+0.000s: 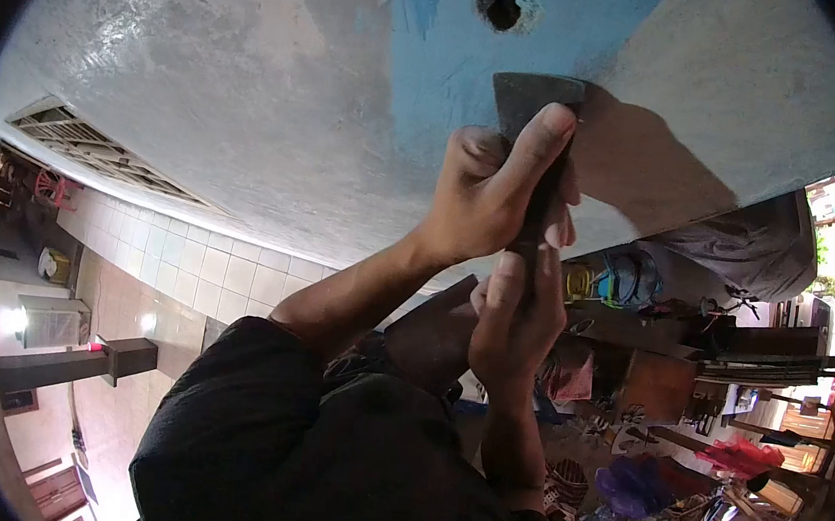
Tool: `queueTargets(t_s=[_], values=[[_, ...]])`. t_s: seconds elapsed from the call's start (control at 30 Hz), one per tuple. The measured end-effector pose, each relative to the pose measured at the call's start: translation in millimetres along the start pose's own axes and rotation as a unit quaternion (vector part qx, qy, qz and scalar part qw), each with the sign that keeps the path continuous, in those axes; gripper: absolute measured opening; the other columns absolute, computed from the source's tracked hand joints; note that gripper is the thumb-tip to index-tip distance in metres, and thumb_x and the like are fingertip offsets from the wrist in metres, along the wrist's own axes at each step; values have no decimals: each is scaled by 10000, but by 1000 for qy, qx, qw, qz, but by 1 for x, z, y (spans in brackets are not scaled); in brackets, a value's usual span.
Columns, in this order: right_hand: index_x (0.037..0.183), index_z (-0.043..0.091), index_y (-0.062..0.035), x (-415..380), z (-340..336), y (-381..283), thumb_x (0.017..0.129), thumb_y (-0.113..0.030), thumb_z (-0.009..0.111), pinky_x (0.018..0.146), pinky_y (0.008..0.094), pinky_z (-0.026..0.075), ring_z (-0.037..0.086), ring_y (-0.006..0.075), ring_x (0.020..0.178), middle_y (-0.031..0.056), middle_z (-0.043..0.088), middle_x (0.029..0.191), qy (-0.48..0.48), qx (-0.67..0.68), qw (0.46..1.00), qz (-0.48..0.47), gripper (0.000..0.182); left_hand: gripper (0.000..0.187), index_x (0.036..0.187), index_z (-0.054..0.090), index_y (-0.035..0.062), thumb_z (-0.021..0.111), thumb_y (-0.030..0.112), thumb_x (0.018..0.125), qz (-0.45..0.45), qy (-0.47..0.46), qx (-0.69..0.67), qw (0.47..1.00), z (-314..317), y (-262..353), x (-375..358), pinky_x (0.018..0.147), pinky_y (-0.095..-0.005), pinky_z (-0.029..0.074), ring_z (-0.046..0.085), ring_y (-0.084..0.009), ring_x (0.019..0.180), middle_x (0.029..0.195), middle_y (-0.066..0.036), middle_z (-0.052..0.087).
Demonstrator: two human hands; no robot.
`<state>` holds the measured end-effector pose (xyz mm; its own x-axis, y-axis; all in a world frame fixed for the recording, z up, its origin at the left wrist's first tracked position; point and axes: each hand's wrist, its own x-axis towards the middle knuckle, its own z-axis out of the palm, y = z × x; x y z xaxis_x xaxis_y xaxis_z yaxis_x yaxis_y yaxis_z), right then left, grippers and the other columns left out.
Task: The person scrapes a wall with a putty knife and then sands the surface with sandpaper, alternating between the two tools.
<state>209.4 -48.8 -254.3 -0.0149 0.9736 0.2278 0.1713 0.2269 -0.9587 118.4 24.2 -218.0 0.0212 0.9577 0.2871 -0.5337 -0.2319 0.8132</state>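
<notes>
Scraper (537, 99) sits at upper centre of frame, blade edge against the ceiling (203, 89). I see the left hand (489, 192) wrapped tight round the upper handle and the right hand (515, 320) closed on its lower end. Blue paint (456, 73) persists around the hole (503, 8); grey areas to either side look stripped. I judge the work partly done.

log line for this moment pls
left hand and right hand: both grip dark flat-bladed scraper | blade against grey-blue ceiling | below round hole
</notes>
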Motion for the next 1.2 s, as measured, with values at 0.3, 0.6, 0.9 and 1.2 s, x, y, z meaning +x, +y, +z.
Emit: queueTargets(t_s=[0.3,0.6,0.9,1.2], values=[[1317,391,49,0,0,6,886,-47,467,645,289,482,607,145,770,215,629,925,-25,15,1000,-3,448,545,827,594,-46,349,414,986,-47,29,-31,998,-13,-9,-26,560,-277,496,613,-158,602,630,-100,606],[1157,472,73,-17,11,20,905,-104,510,523,268,436,544,125,627,117,568,764,-3,16,1000,20,310,555,716,587,-39,358,389,985,-18,5,35,999,-34,-26,-30,475,-304,500,622,-197,532,571,-118,592],[1119,491,64,-21,20,24,903,-97,503,525,324,472,622,222,593,181,605,723,1,-7,1000,18,270,540,677,604,-36,430,387,965,-22,16,33,999,-39,-26,-29,388,-278,466,617,-184,471,578,-119,598],[1137,489,68,-16,18,31,897,-88,518,492,288,459,609,155,584,163,614,698,5,-39,997,-59,287,620,604,565,-8,303,396,995,-2,69,158,985,-28,-24,-25,381,-312,467,570,-190,401,473,-118,550]])
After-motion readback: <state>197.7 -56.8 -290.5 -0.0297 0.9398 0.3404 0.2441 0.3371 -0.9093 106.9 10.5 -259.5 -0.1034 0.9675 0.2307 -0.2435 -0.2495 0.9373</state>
